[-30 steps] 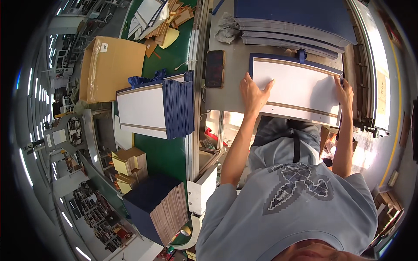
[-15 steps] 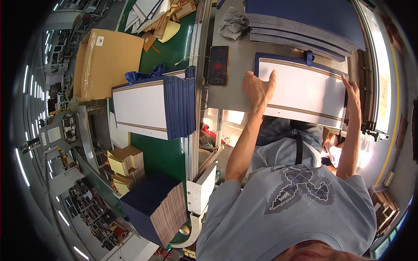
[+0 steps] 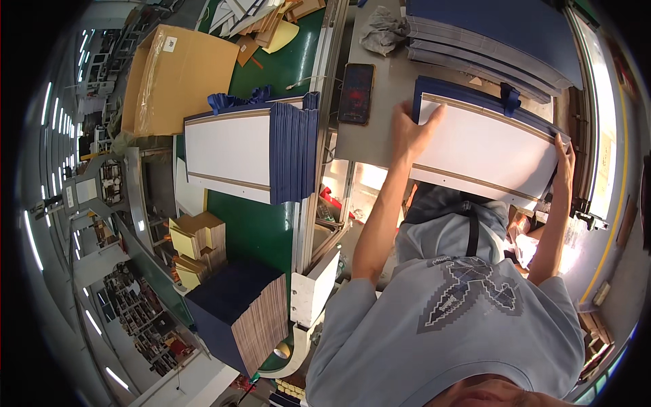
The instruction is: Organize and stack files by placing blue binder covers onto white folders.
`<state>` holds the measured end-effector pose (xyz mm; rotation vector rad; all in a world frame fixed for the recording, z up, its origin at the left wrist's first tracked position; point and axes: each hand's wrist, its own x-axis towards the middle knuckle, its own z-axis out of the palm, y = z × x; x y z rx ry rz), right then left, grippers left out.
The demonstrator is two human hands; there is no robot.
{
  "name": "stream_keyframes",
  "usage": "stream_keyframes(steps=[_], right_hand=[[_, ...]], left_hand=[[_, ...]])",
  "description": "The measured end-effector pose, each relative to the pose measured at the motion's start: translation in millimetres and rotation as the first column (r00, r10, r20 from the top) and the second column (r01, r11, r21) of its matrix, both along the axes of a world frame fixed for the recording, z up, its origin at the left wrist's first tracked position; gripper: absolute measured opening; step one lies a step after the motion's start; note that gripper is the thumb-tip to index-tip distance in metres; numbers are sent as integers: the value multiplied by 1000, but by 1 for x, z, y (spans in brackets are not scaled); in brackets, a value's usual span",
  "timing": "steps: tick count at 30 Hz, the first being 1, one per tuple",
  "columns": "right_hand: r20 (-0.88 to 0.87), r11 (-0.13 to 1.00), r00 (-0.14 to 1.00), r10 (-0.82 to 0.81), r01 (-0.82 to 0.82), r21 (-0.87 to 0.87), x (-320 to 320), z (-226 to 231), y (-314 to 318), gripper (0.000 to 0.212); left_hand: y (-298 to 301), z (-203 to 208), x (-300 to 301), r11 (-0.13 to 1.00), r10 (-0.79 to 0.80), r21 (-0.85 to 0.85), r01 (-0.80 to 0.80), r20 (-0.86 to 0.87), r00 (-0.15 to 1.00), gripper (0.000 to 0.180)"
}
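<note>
A stack of flat panels, white on top with brown strips along the long sides and dark blue edges, lies in front of me at the grey worktop. A blue ribbon sticks out at its far edge. My left hand grips the left end, thumb on the white face and fingers hidden behind the edge. At the other end, my right hand is closed on the right edge. The stack sits slanted, its right end nearer to me. How many panels are held cannot be seen.
Beyond the panels stands a pile of large dark blue sheets. A phone and a crumpled grey cloth lie on the worktop. On the green table at left are similar ribboned panels, a cardboard box and a tall blue-topped stack.
The panels have turned slightly, and more of their blue far edge shows. My right hand has closed further round the right edge. The whole view has shifted a little.
</note>
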<state>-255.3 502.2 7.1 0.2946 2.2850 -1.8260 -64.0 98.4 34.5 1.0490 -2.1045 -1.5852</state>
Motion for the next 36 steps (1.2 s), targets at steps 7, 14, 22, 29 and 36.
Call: stream_keyframes(steps=[7, 14, 22, 29, 36], right_hand=[[-269, 959, 949, 163, -217, -184, 13, 45, 25, 72], [-570, 872, 743, 350, -480, -91, 20, 62, 16, 120], [-585, 838, 681, 441, -545, -2, 10, 24, 43, 95], [-558, 841, 734, 386, -528, -113, 14, 25, 38, 94], [-546, 831, 757, 360, -526, -182, 19, 25, 36, 92]], left_hand=[[4, 21, 3, 963, -141, 167, 210, -348, 927, 78], [0, 22, 25, 905, -396, -93, 416, -545, 740, 118], [-63, -22, 72, 959, -97, -280, -46, -475, 875, 112], [-114, -39, 75, 850, -125, -523, -64, -318, 940, 114], [-127, -47, 52, 790, -165, -613, -6, -222, 961, 117]])
